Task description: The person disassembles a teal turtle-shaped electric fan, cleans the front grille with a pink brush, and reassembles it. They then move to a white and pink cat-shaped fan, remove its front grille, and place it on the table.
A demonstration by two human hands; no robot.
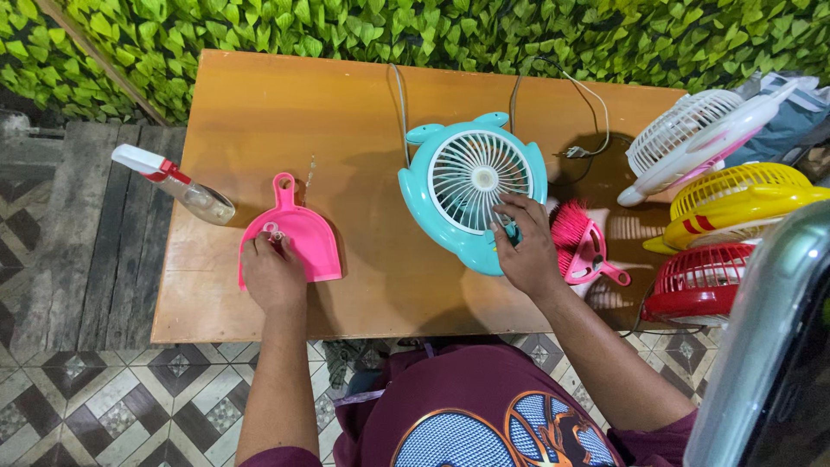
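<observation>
A teal table fan (472, 187) with a white grille lies face up on the wooden table (346, 121). My right hand (524, 245) rests on its lower right edge, fingers pressed on the teal base. My left hand (271, 273) lies over the near part of a pink dustpan (294, 233), its fingertips closed on a small pale object that is too small to identify. A pink hand brush (581, 242) lies just right of my right hand.
A spray bottle (177, 183) with a white and red head lies over the table's left edge. White-pink (700, 138), yellow (735, 203) and red (700, 281) fans crowd the right end. Cables (579, 130) trail behind the teal fan. A leafy wall stands behind.
</observation>
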